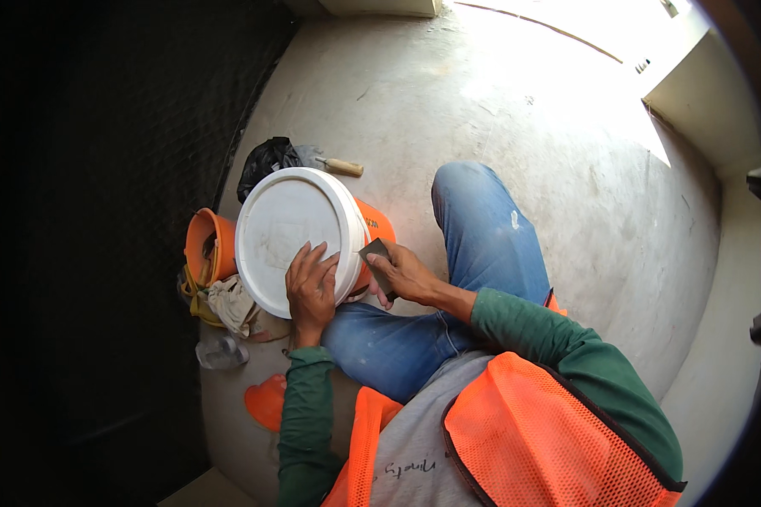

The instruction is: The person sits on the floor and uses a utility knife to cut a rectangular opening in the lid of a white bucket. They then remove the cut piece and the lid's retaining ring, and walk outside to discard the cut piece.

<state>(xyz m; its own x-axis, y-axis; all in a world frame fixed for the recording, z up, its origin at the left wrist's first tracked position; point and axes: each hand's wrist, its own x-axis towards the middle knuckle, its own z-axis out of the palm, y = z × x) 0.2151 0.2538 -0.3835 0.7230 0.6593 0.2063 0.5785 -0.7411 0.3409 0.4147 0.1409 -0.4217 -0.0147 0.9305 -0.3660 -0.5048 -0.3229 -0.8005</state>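
A bucket with an orange body [375,221] and a round white lid [292,224] sits before my crossed legs, its lid facing up toward me. My left hand [312,291] lies on the lid near its lower right rim, fingers stretched out and holding nothing. At the lid's right edge, my right hand [406,275] is closed around a dark grey flat rectangular piece [378,262]. One corner of that piece points at the lid's rim; whether it touches, I cannot tell. My fingers hide part of it.
Left of the bucket stand a smaller orange bucket [224,245], a pale cloth [231,304] and a clear plastic container [222,352]. Behind are a black bag [266,160] and a wooden-handled tool [340,166]. An orange object [266,401] lies by my left forearm. A dark wall [118,211] borders the left.
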